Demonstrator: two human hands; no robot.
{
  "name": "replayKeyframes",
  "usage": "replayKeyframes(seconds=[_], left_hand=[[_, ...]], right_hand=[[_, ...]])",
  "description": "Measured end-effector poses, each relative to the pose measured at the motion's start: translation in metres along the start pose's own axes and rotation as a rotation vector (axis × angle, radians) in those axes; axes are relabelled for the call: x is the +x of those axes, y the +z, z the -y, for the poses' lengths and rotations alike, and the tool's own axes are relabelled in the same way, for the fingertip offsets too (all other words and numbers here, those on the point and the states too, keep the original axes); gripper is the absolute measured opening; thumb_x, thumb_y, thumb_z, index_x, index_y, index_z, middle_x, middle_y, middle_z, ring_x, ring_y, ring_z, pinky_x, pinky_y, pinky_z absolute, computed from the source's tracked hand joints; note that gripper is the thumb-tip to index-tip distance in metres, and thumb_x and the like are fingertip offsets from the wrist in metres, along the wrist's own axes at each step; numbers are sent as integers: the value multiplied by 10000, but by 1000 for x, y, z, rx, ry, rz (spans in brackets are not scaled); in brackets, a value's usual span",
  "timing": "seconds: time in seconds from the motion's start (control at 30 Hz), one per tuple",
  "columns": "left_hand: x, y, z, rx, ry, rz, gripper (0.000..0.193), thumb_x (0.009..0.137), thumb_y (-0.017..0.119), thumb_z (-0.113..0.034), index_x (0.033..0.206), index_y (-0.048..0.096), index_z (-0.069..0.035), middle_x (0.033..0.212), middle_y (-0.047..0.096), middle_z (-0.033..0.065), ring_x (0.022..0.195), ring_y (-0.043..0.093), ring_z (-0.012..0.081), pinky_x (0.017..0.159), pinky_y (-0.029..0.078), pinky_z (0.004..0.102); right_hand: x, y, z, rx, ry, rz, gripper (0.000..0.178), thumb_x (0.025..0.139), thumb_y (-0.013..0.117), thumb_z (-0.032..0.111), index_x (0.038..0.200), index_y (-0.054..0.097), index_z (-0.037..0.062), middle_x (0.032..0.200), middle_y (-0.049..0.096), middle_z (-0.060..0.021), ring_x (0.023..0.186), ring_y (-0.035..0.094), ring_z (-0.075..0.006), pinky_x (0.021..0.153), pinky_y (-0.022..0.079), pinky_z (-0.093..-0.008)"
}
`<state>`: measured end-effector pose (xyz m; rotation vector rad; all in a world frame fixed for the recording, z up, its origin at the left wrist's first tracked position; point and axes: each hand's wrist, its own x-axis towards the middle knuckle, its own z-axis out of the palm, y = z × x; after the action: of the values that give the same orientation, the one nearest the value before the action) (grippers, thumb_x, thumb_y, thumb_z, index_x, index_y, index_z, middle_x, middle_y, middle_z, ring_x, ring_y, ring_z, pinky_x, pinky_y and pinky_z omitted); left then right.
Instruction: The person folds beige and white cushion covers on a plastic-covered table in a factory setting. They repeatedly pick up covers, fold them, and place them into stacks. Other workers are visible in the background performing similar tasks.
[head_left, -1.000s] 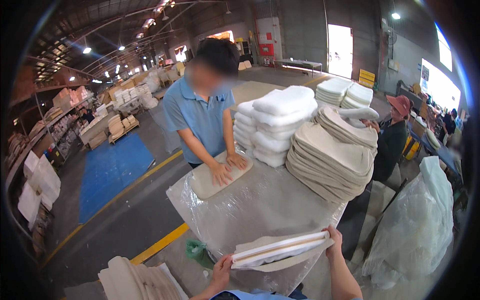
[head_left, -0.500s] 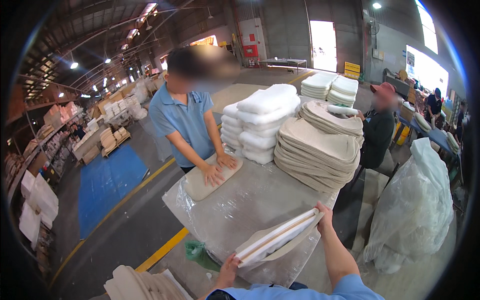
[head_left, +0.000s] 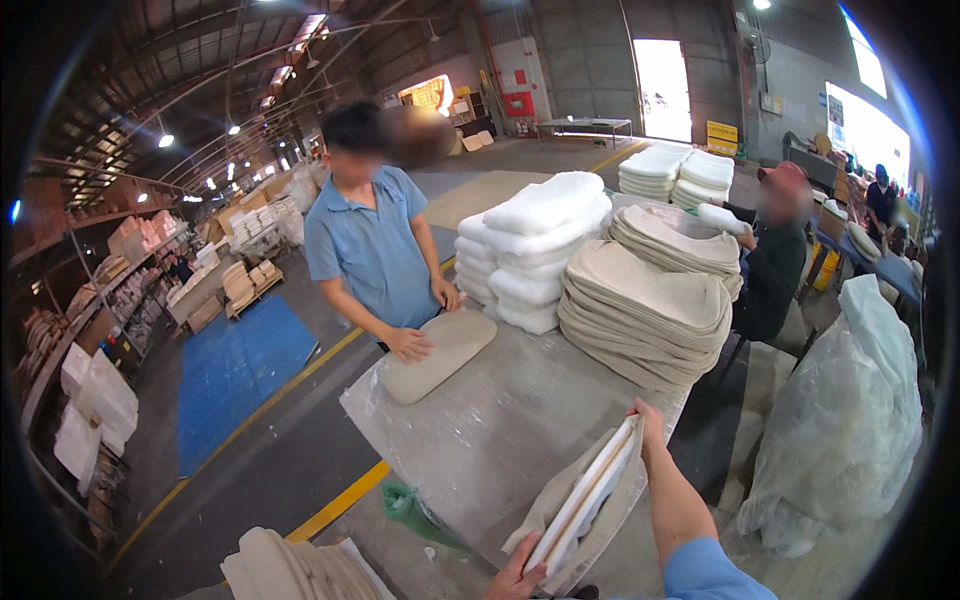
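Note:
Over the near right part of the plastic-covered table (head_left: 470, 450), I hold a beige cushion cover (head_left: 622, 500) on its edge. White padding with a brown strip along it (head_left: 585, 492) shows in its long opening. My left hand (head_left: 515, 570) is closed on the near end of the cover. At the far end my right hand (head_left: 650, 424) grips it, fingers partly hidden behind the fabric. Across the table, a co-worker in a blue shirt rests one hand (head_left: 408, 344) on a filled beige cushion (head_left: 440, 358); their other hand is at its far edge.
Stacked white pads (head_left: 545, 235) and beige covers (head_left: 640, 320) stand on the table's far side. A large clear plastic bag (head_left: 830, 430) bulges at the right. Another pile of beige covers (head_left: 285, 570) lies lower left, near a green bag (head_left: 410, 508). A seated person holds a white pad (head_left: 722, 218).
My hands have turned the cover steeper, its near end drawn toward me and to the right. The co-worker has straightened and slid one hand to the cushion's far edge.

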<state>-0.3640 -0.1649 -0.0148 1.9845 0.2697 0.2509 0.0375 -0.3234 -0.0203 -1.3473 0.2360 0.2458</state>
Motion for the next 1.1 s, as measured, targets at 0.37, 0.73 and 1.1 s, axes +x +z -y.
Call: replayKeyframes(seconds=[0.37,0.73,1.1], left_hand=[[53,-34,7,-756,-338,507,577,1154,502,-312,1650,411,-30,1618,510,158,1509,459,268,1283,315,404],[137,-41,-61,-1357,-178,427,659,1110,505,-562,1413,640,7,994,694,145,848,680,276,845,580,471],[123,-1,-41,-1177,-288,482,529,1140,543,-429,1370,628,39,941,699,152,755,675,248,730,583,438]], right_hand=[[19,-30,-9,-59,-38,-28,431,985,662,401,848,771,7,742,679,-81,676,635,-231,714,520,-401],[10,-6,2,67,-25,13,437,1014,659,377,791,734,8,687,660,-79,593,616,-191,591,488,-363],[15,-17,-5,46,-26,5,468,1037,633,379,789,751,0,730,698,-103,629,654,-214,634,521,-376]])
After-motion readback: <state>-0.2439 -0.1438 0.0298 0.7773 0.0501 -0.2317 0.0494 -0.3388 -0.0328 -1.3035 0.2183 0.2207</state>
